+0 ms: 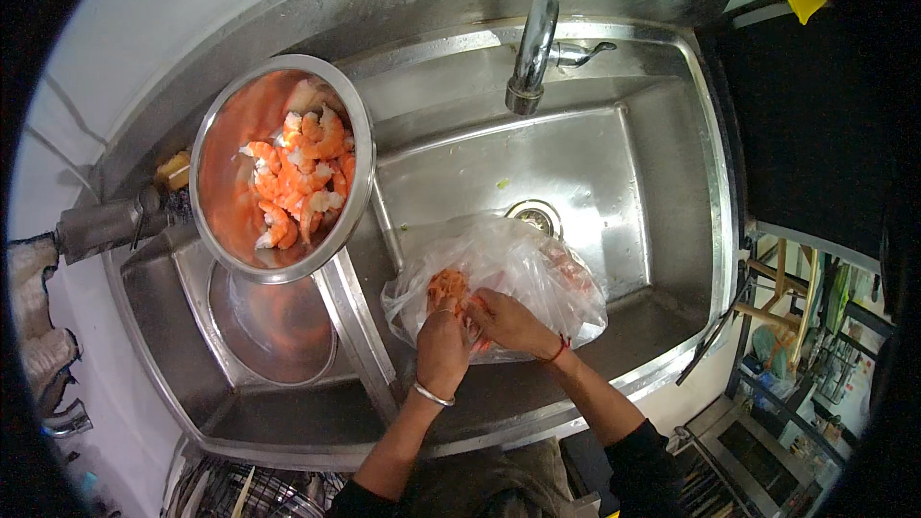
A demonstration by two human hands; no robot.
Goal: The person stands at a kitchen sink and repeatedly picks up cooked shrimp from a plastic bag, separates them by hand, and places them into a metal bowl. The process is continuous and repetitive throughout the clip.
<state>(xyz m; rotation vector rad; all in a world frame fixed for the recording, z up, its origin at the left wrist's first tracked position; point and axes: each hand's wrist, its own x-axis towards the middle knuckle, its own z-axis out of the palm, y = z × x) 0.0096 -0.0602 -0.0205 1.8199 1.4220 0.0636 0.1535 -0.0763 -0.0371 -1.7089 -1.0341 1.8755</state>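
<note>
Over the right basin lies a clear plastic bag [489, 248], crumpled, with reddish contents partly showing through. My left hand [442, 349], wearing a metal bangle, holds an orange shrimp [447, 286] above the bag. Close against it, my right hand [512, 324] pinches orange-red shrimp matter between its fingertips; a red cord circles that wrist. My fingers hide how much of the shrimp is shelled. To the upper left, a metal bowl [365, 158] contains several peeled orange-and-white shrimp [306, 169].
The bowl sits over the left basin [273, 410] and near the divider [356, 331]. A round, shiny vessel or lid [273, 338] lies in that basin. A chrome faucet [532, 61] arches over the right basin [446, 158], with a drain [534, 216] beyond the bag.
</note>
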